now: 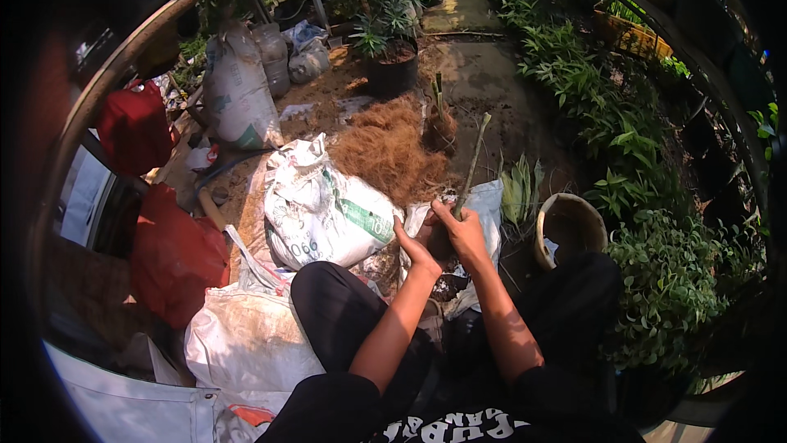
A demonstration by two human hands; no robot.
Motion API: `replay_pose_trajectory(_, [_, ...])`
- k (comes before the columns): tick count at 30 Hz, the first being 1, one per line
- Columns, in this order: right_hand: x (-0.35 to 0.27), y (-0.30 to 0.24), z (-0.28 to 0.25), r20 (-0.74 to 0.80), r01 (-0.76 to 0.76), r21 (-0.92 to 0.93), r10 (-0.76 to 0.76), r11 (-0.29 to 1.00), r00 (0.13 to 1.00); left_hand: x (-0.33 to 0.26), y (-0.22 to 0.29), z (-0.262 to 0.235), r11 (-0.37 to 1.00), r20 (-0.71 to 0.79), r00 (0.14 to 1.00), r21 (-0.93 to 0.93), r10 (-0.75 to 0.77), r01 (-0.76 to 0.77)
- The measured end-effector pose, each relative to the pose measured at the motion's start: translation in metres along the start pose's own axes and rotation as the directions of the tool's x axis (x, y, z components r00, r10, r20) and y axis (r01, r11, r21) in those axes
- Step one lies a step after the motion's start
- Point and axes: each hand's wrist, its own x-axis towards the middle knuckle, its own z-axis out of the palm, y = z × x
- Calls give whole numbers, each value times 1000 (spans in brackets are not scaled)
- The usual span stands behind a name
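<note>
Low in front of me, my right hand (pixel 465 235) is closed round the base of a bare green plant cutting (pixel 475 166), which leans up and to the right. At its lower end is a dark brown root ball (pixel 437 241), in shade between my hands. My left hand (pixel 416 251) cups this ball from the left, thumb up; its other fingers are mostly hidden. Beneath them lies an opened white sack (pixel 489 201) with dark soil on it. Just beyond, a heap of brown coir fibre (pixel 389 148) lies beside another wrapped cutting (pixel 441 125), which stands upright.
A full white sack (pixel 328 213) leans left of my hands, with another white sack (pixel 246 336) nearer me. Red bags (pixel 176 254) stand farther left. At right are cut leaves (pixel 520 189), a round tub (pixel 541 230) and dense plants (pixel 631 140). A potted plant (pixel 392 74) stands ahead.
</note>
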Motion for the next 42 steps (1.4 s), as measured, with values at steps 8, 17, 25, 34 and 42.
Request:
replay_pose_trajectory(8, [14,18,-1,-190,56,-11,-57,998,980,17,-5,-10,991,-120,992,-123,40,-55])
replay_pose_trajectory(17, [8,-12,0,-86,176,-113,-186,978,979,4,0,2,998,-8,1000,-67,-12,12])
replay_pose_trajectory(25, [9,11,1,-26,25,-201,-30,979,999,10,-11,-13,998,-86,994,-5,-62,62])
replay_pose_trajectory(34, [15,13,5,-188,64,-211,-104,975,977,13,-7,-12,998,-153,988,-60,-13,4])
replay_pose_trajectory(42, [-4,-16,-3,210,107,-139,-76,984,975,12,-10,-17,967,268,932,145,-243,211])
